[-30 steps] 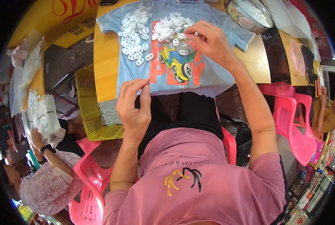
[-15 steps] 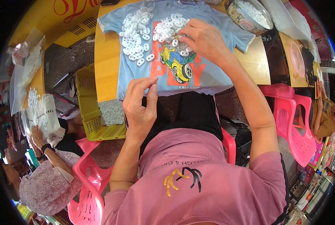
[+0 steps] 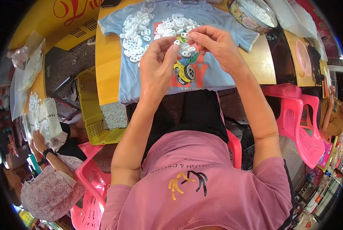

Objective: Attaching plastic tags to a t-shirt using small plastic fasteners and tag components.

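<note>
Dozens of white two-holed pieces [image 3: 135, 34] lie in two heaps on a blue T-shirt [image 3: 129, 82] spread over a yellow table [image 3: 107, 65]; I take this in from the single head view. The left hand [image 3: 156, 65] hangs over the shirt, thumb and forefinger nearly together; I can't tell whether they have hold of the piece showing at their tips. The right hand [image 3: 217, 46] faces it, near but apart, thumb and finger brought close, another piece just by the tips, and again I can't say if it is gripped. Lettering is everywhere: big orange capitals and a smaller white line around the shirt's cartoon vehicle [image 3: 185, 73], script on a printed round tin [image 3: 245, 21] holding more white bits, red script across a yellow panel [image 3: 87, 28], and dark print above the emblem [image 3: 175, 188] on the person's pink top [image 3: 225, 191].
</note>
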{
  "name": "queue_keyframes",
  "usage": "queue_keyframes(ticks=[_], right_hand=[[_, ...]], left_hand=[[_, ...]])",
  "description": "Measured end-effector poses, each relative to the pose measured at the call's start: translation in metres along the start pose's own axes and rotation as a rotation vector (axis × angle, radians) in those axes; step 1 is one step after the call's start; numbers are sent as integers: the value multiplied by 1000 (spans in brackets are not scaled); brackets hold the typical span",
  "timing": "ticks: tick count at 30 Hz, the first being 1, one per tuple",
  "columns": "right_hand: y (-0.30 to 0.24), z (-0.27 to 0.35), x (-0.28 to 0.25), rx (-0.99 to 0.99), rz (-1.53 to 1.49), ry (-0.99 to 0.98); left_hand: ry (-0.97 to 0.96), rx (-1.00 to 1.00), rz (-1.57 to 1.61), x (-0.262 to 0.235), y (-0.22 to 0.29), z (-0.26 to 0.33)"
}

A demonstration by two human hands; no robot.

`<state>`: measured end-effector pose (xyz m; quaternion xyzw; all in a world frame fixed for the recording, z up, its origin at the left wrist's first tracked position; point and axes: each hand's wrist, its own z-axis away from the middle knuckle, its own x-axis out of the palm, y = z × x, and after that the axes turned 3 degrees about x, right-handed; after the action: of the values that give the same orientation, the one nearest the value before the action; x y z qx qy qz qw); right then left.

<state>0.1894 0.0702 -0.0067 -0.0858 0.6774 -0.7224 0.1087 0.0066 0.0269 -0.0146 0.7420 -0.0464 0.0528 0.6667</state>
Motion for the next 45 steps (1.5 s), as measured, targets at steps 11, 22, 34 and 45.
queue_keyframes(ticks=[11,22,34,45], right_hand=[[5,31,16,2,-168,130],[7,48,22,28,-264,178],[9,77,22,-27,-219,233],[26,89,4,-454,458,369]], left_hand=[[-26,-34,136,22,-6,-2],[4,180,-10,30,-8,11],[-182,29,88,24,-9,31],[-215,-144,173,40,-20,39]])
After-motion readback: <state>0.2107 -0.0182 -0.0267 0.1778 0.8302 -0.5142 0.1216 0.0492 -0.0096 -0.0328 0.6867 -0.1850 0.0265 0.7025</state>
